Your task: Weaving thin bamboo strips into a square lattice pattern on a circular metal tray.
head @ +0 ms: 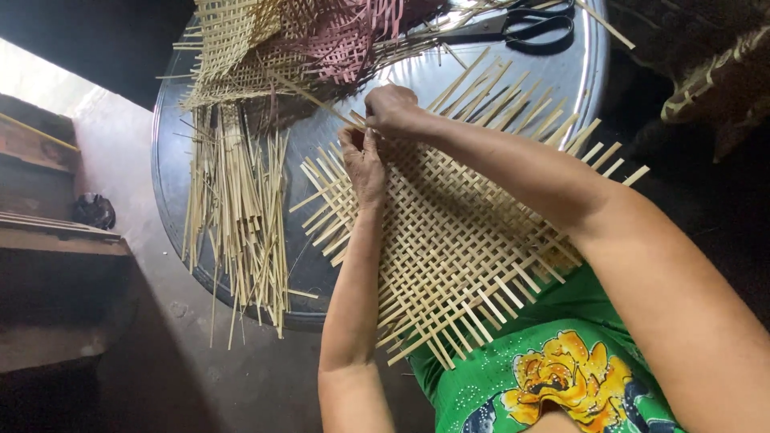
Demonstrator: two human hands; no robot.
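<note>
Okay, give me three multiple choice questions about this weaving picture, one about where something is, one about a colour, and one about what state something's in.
1. Where do the scissors lie?
A. at the far edge of the round metal tray
B. on the floor
C. in the left hand

2. What colour is the woven piece lying beside the scissors?
A. blue
B. dark red
C. white

3. How are the mat's edges?
A. bound with cloth
C. loose strip ends sticking out
B. trimmed flush

Answers: 1 A, they rest on the tray beyond the hands. 2 B, its strips are dark red. 3 C, bare ends fan out all around the mat, where the right hand works.
</note>
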